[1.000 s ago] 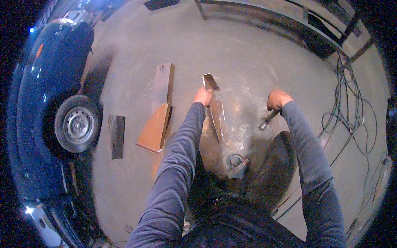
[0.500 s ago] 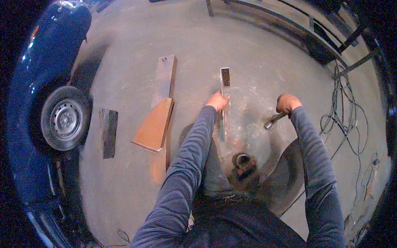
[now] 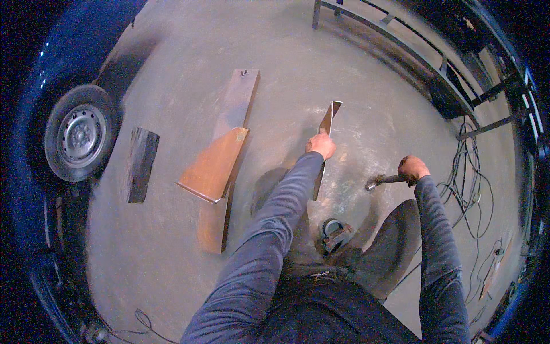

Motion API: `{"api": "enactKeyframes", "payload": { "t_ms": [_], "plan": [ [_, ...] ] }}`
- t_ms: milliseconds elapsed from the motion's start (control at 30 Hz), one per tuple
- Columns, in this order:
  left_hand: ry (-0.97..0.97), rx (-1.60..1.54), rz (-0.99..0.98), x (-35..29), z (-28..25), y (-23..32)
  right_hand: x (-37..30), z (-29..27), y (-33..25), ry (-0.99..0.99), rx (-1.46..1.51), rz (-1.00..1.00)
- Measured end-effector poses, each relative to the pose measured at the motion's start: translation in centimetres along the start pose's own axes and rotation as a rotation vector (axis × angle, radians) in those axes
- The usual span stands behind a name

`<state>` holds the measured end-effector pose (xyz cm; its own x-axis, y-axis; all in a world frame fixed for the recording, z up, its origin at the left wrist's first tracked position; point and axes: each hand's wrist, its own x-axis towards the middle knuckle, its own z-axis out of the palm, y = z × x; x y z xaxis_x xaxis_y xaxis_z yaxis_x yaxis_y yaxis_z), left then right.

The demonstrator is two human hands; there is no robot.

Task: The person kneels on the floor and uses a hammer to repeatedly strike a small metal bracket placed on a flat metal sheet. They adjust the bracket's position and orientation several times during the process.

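My left hand (image 3: pixel 321 144) is closed around the middle of a narrow bent metal strip (image 3: pixel 327 121), an angle-shaped piece with a bright edge. The strip stands tilted just above or on the floor; which of the two I cannot tell. To the right, my right hand (image 3: pixel 413 169) grips the handle of a hammer (image 3: pixel 375 182), its head pointing left toward the strip. Between my knees sits a dark metal piece with a round opening (image 3: pixel 335 234), apart from both hands.
Left of my left arm, a tan tapered metal panel (image 3: pixel 212 163) lies across a long board-like beam (image 3: pixel 238 100). Farther left are a dark wooden block (image 3: pixel 143 165) and a blue car's wheel (image 3: pixel 82 135). At right, cables (image 3: pixel 461 178) lie below a dark metal frame (image 3: pixel 395 34).
The metal strip has turned, its far end swinging right and its flat side showing differently. My left hand moved right with it. My right hand lowered slightly, and the hammer lies more level.
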<state>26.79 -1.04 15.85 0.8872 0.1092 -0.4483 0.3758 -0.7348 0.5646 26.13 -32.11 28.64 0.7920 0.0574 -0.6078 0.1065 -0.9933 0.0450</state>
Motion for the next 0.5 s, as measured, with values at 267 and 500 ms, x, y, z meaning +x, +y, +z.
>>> {"api": "enactKeyframes", "payload": {
  "t_ms": [267,500],
  "plan": [
    [0.103,-0.015,0.017,-0.7,0.7,1.0,1.4,1.4,2.6,-0.046,-0.143,-0.132],
    [0.059,0.025,-0.003,0.4,0.6,-0.2,0.9,1.1,1.6,-0.005,-0.096,-0.131]
  ]
}}
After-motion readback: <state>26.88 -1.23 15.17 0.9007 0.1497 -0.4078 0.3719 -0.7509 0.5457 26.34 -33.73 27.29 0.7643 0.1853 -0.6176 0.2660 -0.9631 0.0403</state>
